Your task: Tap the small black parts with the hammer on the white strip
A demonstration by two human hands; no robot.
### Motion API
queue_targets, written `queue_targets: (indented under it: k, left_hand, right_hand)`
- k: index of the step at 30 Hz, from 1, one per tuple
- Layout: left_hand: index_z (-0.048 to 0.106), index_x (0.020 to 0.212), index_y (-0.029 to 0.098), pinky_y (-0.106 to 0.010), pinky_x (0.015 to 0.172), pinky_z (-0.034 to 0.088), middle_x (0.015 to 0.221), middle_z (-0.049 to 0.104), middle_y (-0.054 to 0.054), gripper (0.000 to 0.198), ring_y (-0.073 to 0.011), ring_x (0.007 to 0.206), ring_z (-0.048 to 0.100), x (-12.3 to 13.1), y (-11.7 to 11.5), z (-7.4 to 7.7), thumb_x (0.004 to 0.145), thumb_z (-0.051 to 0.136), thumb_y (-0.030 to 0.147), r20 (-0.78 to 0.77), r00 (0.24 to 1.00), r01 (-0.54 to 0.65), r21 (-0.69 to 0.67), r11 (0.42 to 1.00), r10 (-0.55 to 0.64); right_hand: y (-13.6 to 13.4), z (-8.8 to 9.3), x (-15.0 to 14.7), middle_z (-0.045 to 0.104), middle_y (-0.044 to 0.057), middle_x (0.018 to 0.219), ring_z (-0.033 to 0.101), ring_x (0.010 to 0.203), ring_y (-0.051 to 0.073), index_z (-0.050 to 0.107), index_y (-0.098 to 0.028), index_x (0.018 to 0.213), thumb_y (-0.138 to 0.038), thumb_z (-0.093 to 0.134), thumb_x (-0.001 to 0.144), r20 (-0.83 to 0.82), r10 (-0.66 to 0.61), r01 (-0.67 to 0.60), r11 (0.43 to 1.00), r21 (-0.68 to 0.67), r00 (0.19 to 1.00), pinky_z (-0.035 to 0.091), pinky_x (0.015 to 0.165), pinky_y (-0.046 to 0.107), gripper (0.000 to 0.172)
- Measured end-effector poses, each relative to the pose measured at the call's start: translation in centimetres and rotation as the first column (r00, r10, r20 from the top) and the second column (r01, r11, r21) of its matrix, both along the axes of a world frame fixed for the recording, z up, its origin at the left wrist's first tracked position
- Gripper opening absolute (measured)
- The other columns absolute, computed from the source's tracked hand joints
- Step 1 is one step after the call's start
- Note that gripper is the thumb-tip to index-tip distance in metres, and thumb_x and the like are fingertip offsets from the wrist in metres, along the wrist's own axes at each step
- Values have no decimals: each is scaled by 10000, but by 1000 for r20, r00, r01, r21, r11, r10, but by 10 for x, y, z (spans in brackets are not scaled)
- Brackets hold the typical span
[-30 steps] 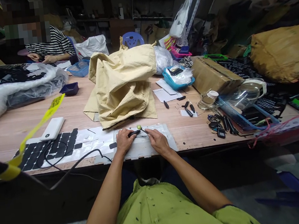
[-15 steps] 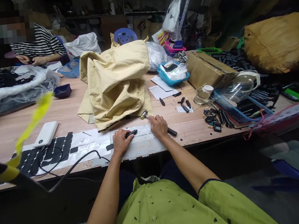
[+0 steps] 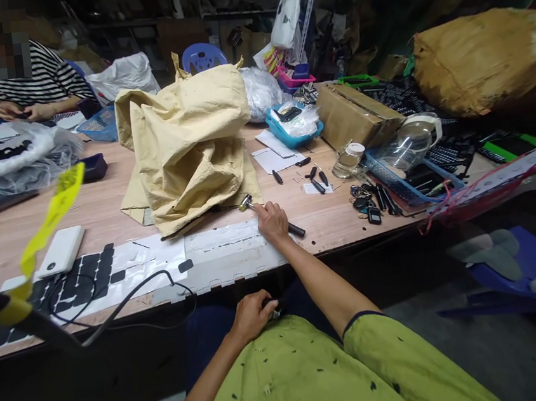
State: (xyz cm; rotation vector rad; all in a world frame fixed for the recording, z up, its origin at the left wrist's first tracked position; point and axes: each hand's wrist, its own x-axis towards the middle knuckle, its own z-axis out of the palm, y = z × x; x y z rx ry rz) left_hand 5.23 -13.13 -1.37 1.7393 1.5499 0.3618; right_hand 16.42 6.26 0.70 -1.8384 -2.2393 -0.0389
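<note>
My right hand (image 3: 273, 221) is closed round the handle of a small hammer (image 3: 296, 229) lying at the table's front edge. The hammer's metal and yellowish head (image 3: 245, 202) sticks out past my fingers, towards a beige cloth (image 3: 196, 150). Below the table edge, over my lap, my left hand (image 3: 254, 313) is closed on a small black piece (image 3: 266, 302), mostly covered by the fingers. In front of me lies a whitish board (image 3: 226, 256), scuffed along its length. To its left is a white sheet with black rounded stickers (image 3: 98, 269).
A white power bank (image 3: 62, 251) with a black cable lies at left. Several black handle-like pieces (image 3: 313, 172), keys (image 3: 361, 200), a glass jar (image 3: 349, 160) and a blue basket (image 3: 390, 178) are at right. A yellow tag (image 3: 52, 223) hangs in front. Another person in a striped top sits far left.
My left hand has drawn back from the board down to my lap with the black piece. My right hand stays on the hammer. The view has turned slightly right.
</note>
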Motion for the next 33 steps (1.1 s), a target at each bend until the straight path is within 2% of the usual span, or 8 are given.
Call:
queue_targets:
  k: [4, 9, 12, 15, 17, 20, 27, 33]
  left_hand:
    - [761, 1024, 263, -340, 649, 493, 664, 691, -36, 318, -263, 716, 689, 0, 14, -3, 741, 741, 406, -89, 996, -6, -81, 997, -1]
    - [744, 847, 227, -297, 507, 457, 565, 653, 3, 302, -189, 482, 592, -17, 64, 34, 779, 668, 512, 250, 968, 68, -219, 973, -11]
    - [728, 926, 201, -299, 586, 512, 630, 690, -8, 314, -194, 562, 644, -39, 118, 55, 852, 579, 467, 190, 941, -269, -73, 960, 278]
    - [722, 1023, 159, -351, 821, 546, 843, 754, -90, 289, -261, 868, 721, -62, 168, 62, 860, 577, 348, 7, 785, -604, 224, 764, 619]
    - [715, 1072, 132, -407, 911, 531, 1004, 753, -164, 319, -318, 1030, 702, -71, 191, 62, 867, 576, 334, -73, 659, -700, 307, 645, 749]
    - [712, 1100, 137, -482, 914, 522, 1169, 712, -225, 373, -385, 1120, 667, -75, 209, 57, 867, 613, 411, -142, 599, -739, 282, 612, 788]
    - [768, 1027, 206, -405, 823, 516, 1006, 778, -130, 306, -331, 992, 698, -82, 197, 52, 824, 687, 420, -143, 658, -695, 265, 669, 740]
    - [788, 922, 225, -317, 746, 497, 862, 726, -39, 196, -223, 823, 658, -86, 138, 37, 787, 700, 338, -79, 882, -417, 330, 847, 465]
  right_hand:
    - [0, -3, -1, 603, 106, 1047, 465, 943, 234, 635, -284, 1336, -221, 401, 1015, -13, 1, -1, 1000, 6, 1000, 349, 757, 311, 403]
    - [-1, -4, -1, 604, 109, 1046, 469, 955, 239, 629, -279, 1349, -224, 417, 1007, -10, 2, -2, 1000, 9, 1000, 342, 761, 319, 406]
    - [-2, -3, -1, 610, 106, 1051, 478, 966, 241, 626, -282, 1351, -220, 420, 1006, -4, 4, -4, 1000, 0, 1000, 340, 757, 322, 406]
    - [-2, -3, -1, 613, 100, 1045, 482, 961, 236, 625, -283, 1346, -210, 432, 1001, 0, 11, -11, 1000, -1, 1000, 341, 750, 317, 402]
    - [-3, -3, -1, 611, 99, 1043, 483, 957, 235, 624, -282, 1343, -206, 441, 997, 5, 9, -9, 1000, 6, 1000, 345, 750, 313, 398]
    - [-4, -3, -2, 612, 101, 1050, 489, 965, 238, 623, -282, 1344, -203, 440, 996, -4, 7, -7, 1000, -1, 1000, 353, 755, 314, 401]
    - [-3, -1, -1, 613, 108, 1060, 487, 969, 243, 630, -274, 1336, -208, 445, 991, -22, 13, -13, 1000, -16, 1000, 357, 757, 322, 397]
    - [-3, 1, 0, 610, 107, 1053, 482, 960, 240, 625, -270, 1351, -210, 427, 1000, -27, 8, -9, 1000, -19, 1000, 346, 753, 316, 408]
